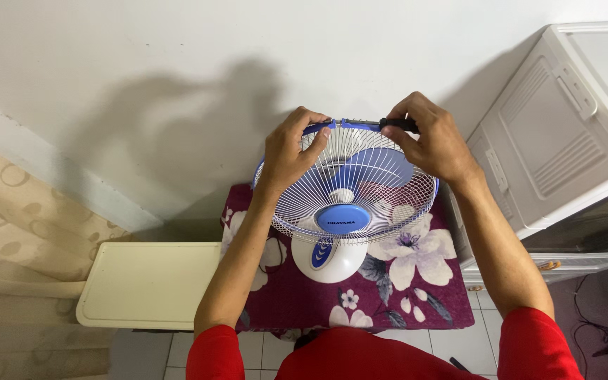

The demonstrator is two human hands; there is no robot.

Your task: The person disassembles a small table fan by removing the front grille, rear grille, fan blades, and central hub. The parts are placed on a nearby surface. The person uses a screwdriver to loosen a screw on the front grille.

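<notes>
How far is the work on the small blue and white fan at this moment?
Done: the white wire grille sits on the blue and white table fan, with its blue rim band around it. In hand: the left hand grips the rim top; the right hand holds a black-handled tool at the band. Left: whether the band is fastened cannot be seen.

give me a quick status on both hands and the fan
Left hand grips fan grille rim. Right hand holds dark tool at top rim. Nothing in the way.
</notes>
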